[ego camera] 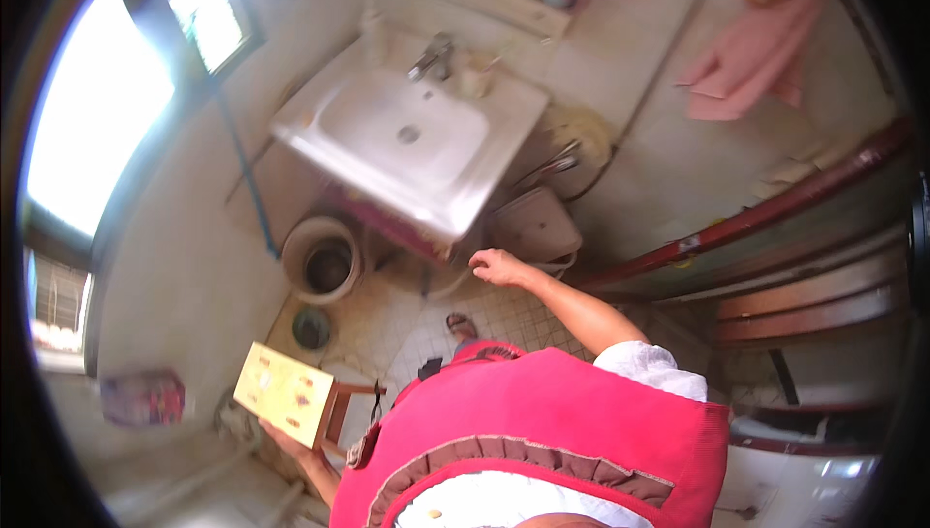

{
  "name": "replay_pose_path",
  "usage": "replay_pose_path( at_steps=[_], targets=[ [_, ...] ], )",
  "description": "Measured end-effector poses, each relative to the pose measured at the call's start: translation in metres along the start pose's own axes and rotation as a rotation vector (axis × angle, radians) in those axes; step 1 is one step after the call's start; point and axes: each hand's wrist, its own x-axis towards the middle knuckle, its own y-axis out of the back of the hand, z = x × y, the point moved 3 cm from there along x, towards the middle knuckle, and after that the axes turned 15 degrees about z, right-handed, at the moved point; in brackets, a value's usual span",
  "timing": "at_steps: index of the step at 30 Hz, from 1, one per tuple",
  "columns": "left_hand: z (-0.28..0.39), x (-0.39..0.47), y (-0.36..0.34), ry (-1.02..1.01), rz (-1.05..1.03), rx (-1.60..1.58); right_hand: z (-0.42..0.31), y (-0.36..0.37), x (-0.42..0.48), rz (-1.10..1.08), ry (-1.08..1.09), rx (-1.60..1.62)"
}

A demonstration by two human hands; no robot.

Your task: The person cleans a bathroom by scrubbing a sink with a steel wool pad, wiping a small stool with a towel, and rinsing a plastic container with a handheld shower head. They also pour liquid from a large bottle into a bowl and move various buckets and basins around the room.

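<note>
At the lower left, my left hand (285, 441) grips a small wooden stool by the edge of its pale yellow, patterned seat (283, 391). The stool's reddish-brown legs (341, 408) point towards my body, partly hidden by the seat and my red apron (523, 404). My right hand (497, 267) hangs in the air with nothing in it, its fingers loosely bent and a gap beside the thumb. It appears just below the front right corner of a white washbasin (407, 172), near a lidded bin-like container (538, 226). Whether it touches anything is hard to tell.
A metal tap (434, 57) stands on the basin. Beneath are a tall pale bucket (294, 255) and a small green container (311, 327) on the tiled floor (501, 317). A pink cloth (748, 56) hangs right; a red door frame edge (785, 205) runs below it. Windows (94, 114) are left.
</note>
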Motion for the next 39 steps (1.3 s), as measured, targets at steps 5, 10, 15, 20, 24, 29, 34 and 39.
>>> replay_pose_path(
  at_steps=[5,10,15,20,24,29,34,39],
  targets=[
    [0.03,-0.035,-0.036,0.044,-0.197,-0.118,-0.017,0.157,-0.033,0.5,0.033,0.07],
    [0.052,-0.07,-0.078,-0.003,-0.258,-0.09,-0.096,0.43,-0.121,1.441,0.314,0.043],
    [0.056,-0.096,-0.094,-0.056,-0.28,-0.083,-0.191,0.618,-0.215,2.086,0.725,-0.29],
    [0.053,-0.086,-0.101,-0.078,-0.286,-0.068,-0.241,0.696,-0.219,2.368,0.17,-0.617],
    [0.056,-0.1,-0.099,-0.119,-0.238,-0.051,-0.203,0.766,-0.207,2.013,-0.235,-0.374],
    [0.06,-0.096,-0.076,-0.158,-0.157,-0.036,-0.229,0.802,-0.233,2.577,0.298,-0.564],
    [0.06,-0.087,-0.083,-0.175,-0.14,-0.012,-0.277,0.752,-0.25,2.29,0.579,-0.68],
    [0.07,-0.077,-0.093,-0.251,-0.035,0.132,-0.325,0.555,-0.163,1.469,0.945,-0.553]
  ],
)
